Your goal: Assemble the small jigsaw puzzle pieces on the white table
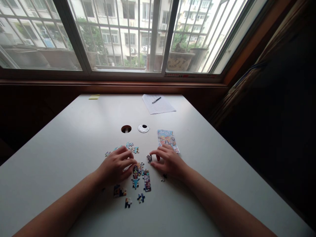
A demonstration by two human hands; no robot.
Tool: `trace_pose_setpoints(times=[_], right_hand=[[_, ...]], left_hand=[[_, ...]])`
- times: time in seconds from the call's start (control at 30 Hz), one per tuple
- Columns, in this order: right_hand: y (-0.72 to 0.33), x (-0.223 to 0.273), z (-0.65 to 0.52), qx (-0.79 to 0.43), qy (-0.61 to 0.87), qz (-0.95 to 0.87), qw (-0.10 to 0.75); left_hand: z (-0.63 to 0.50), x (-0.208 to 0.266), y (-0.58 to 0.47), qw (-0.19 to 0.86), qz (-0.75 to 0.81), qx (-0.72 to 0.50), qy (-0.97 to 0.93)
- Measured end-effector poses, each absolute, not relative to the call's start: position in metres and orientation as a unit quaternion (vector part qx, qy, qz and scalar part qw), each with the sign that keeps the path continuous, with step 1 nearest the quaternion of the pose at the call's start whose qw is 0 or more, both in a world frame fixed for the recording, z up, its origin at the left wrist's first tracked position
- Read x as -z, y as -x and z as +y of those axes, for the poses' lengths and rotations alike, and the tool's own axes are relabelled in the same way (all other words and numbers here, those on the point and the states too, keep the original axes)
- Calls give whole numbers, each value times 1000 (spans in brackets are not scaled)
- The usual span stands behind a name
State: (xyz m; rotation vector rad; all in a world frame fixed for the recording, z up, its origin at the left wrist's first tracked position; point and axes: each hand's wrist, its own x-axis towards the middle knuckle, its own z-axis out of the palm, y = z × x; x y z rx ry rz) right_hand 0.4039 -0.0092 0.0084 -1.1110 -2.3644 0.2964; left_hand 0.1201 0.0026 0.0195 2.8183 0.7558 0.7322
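Between the thumb and index finger of my right hand [168, 160] is a dark, multicoloured jigsaw piece [149, 159], close to the white tabletop. My left hand [116, 166] is curled over the table, its thumb and index fingertips closed at the upper left edge of a joined group of jigsaw pieces [135, 172]. Joined to its right side is a strip of pieces [147, 182]. Partly hidden behind my left hand are several loose blue-toned pieces [129, 144]. Nearer to me lie a small joined clump [119, 191] and two single pieces [128, 202], [141, 197].
A colourful picture sheet [168, 138] lies just beyond my right hand. Farther off are a round cable hole [126, 129], its metal cover [143, 128], paper [163, 107] with a pen [156, 100], and yellow sticky notes [94, 97]. One piece [163, 178] lies below my right wrist.
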Motion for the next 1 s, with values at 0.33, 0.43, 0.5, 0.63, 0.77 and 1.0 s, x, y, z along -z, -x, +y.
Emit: trace_pose_setpoints(times=[0.33,0.43,0.5,0.63,0.77,1.0], right_hand=[[-397,-8,-12,-113,449,-857,224],[-395,-8,-13,-109,458,-855,217],[-395,-8,-13,-104,459,-856,214],[-395,-8,-14,-96,457,-859,207],[-395,-9,-15,-92,456,-862,204],[-395,-12,-17,-93,452,-865,195]], left_hand=[[-1,-17,-125,34,223,-228,-947],[-1,-18,-125,28,220,-222,-949],[-1,-18,-125,24,222,-219,-950],[-2,-18,-126,19,221,-223,-949],[-2,-17,-125,21,221,-226,-949],[-2,-17,-126,23,220,-225,-949]])
